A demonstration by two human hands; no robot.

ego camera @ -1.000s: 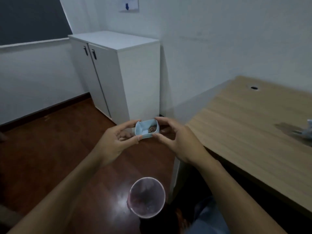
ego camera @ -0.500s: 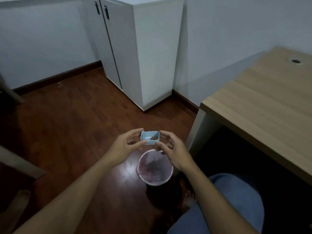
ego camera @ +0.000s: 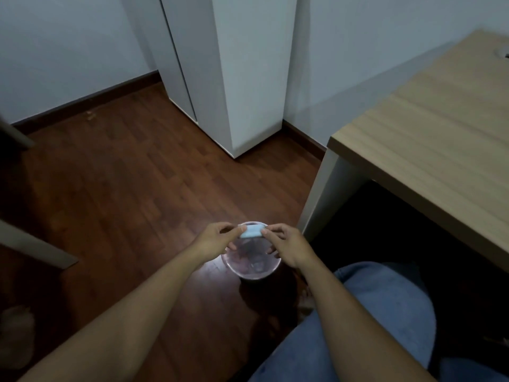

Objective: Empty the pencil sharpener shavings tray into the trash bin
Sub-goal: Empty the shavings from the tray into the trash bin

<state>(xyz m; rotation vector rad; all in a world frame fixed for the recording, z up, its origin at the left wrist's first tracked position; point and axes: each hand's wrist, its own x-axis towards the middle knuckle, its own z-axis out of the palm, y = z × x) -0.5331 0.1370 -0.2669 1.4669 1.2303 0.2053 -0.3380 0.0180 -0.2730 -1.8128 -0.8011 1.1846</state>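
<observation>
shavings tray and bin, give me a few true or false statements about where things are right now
1. Both hands hold the light blue shavings tray. True: the left hand and right hand pinch its ends.
2. The tray rests on the wooden desk. False: it is held above the floor.
3. The tray is over the trash bin. True.
4. The bin stands on the desk. False: it stands on the wood floor.

Much sits out of sight here

The shavings tray (ego camera: 251, 232) shows only its pale outside, its contents hidden; the hands cover part of the trash bin (ego camera: 252, 267) rim, its insides a blur; counter (ego camera: 429, 128) and cabinet (ego camera: 248, 64) run off frame.
</observation>
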